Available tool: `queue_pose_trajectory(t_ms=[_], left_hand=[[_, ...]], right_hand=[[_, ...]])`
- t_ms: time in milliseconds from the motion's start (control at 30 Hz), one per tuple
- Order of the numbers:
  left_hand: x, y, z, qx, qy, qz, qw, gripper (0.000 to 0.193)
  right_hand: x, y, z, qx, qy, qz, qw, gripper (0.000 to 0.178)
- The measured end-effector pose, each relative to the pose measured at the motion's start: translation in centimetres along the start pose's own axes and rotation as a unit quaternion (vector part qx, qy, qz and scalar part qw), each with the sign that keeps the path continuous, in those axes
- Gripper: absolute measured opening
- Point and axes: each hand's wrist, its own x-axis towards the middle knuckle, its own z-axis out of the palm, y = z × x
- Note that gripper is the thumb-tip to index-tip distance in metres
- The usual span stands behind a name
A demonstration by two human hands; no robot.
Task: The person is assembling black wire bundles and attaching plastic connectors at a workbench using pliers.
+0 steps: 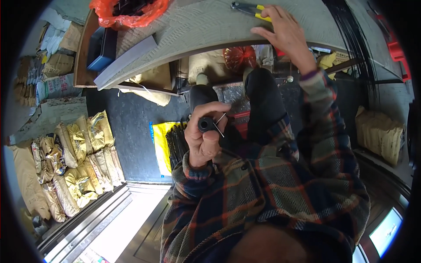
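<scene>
My left hand (202, 140) is raised before my chest, closed around a short black cylinder (205, 124) whose round end has a hole in it. A thin, bright bent wire (220, 126) sticks out beside it, by the thumb and forefinger; whether it is fixed to the cylinder I cannot tell. On the grey worktop, a pair of pliers (248, 8) with dark jaws and yellow handles lies near the far edge. My right hand (283, 33) reaches over them with thumb spread away and fingertips at the handles, not wrapped round them.
A red plastic bag (129, 13) of dark pieces sits on the worktop (193, 26), left of the pliers. Black strands (355, 39) hang over its right side. Wrapped packages (74, 162) stand at lower left. Beside my left arm are black rods on a yellow sack (163, 144).
</scene>
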Motion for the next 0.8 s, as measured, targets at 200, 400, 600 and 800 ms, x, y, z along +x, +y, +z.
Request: queue_pose_trajectory(t_ms=[200,400,600,800], left_hand=[[-0.1,0.3,-0.4,0.027,0.003,0.016,0.999,0.069],[-0.4,-0.4,-1.7,-0.033,-0.019,0.041,0.998,0.059],[-0.2,-1.1,-2.4,-0.047,0.043,0.006,0.998,0.060],[0.4,-0.4,-0.6,-0.044,0.095,-0.028,0.994,0.067]], right_hand=[[3.0,4.5,1.8,-0.147,-0.006,-0.116,0.982,0.031],[3.6,5.4,2.3,-0.230,0.068,-0.180,0.954,0.028],[-1.8,-6.3,-4.5,0.258,-0.091,-0.150,0.950,0.020],[-1.9,-8.9,-5.8,-0.162,0.129,-0.356,0.911,0.039]])
